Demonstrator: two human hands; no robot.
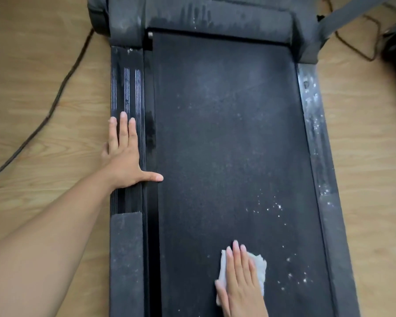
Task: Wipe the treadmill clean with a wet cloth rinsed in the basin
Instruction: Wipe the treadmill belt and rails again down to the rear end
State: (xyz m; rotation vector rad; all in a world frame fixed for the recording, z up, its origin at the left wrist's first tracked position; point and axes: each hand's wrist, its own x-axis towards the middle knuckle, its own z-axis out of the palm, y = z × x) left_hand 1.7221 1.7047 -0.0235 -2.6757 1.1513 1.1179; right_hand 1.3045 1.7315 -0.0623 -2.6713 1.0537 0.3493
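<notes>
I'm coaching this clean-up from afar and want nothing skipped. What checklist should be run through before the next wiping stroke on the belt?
1. Cloth flat under the right hand on the belt: ok.
2. Left hand braced flat on the left side rail, clear of the cloth: ok.
3. Belt free of white specks: not ok, specks lie right of the cloth.
4. Right side rail clean: not ok, dusty.
5. Cloth wet enough: cannot tell.
6. Basin within reach: cannot tell, not in view.

The dark treadmill (226,145) filled the frame's centre, its belt (215,191) dusty and white-speckled; a crumpled white cloth (260,267) lay on the belt, lower right.
</notes>
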